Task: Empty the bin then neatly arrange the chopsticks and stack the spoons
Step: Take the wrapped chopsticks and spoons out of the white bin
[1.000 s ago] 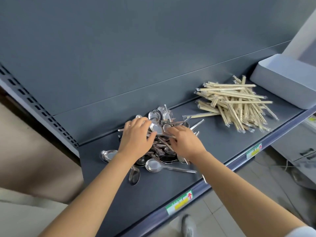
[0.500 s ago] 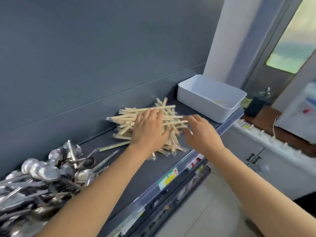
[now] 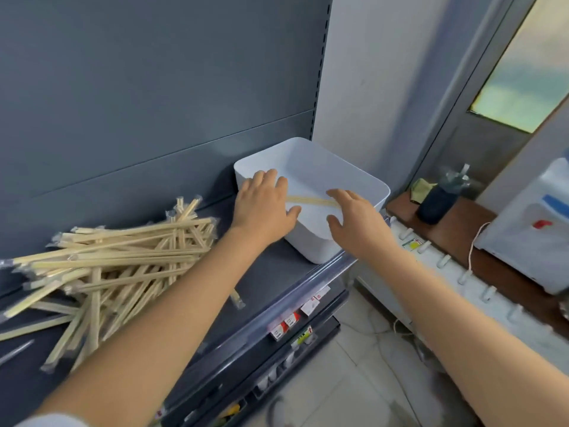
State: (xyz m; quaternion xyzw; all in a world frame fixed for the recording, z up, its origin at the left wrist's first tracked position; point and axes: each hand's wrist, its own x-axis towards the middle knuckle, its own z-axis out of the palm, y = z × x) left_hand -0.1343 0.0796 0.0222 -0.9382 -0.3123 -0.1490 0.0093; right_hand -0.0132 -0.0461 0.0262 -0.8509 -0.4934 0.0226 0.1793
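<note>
the white bin (image 3: 317, 246) stood upright at the right end of the dark grey shelf (image 3: 271, 272), its back close to the grey back panel (image 3: 154, 87). both arms reached out to it. the left grip (image 3: 264, 204) lay over the bin's near left corner, fingers spread and fairly straight across the rim, thumb stretched out to the right. the right grip (image 3: 354, 217) hovered over the near right part of the bin, fingers also spread and loose, thumb held apart below them.

between the two, one wrapped pair of chopsticks (image 3: 311, 201) lay crosswise inside the bin's opening. each end ran in between the fingers and thumb of a grip and was hidden there. neither thumb was pressed against it, and i could not tell whether any fingertip touched it or whether it rested on the bin's floor.

the loose pile of chopsticks (image 3: 117, 263) sat on the shelf to the left, well apart from the bin. the sticks were in clear wrappers and crossed one another at many angles, some pointing toward the shelf's front edge.

small price tags (image 3: 289, 318) hung along the front of the shelf. to the right, past the shelving, a white water dispenser (image 3: 535, 229) and a dark bottle (image 3: 437, 203) stood on a brown surface (image 3: 480, 241), beneath a frosted window (image 3: 529, 66).
</note>
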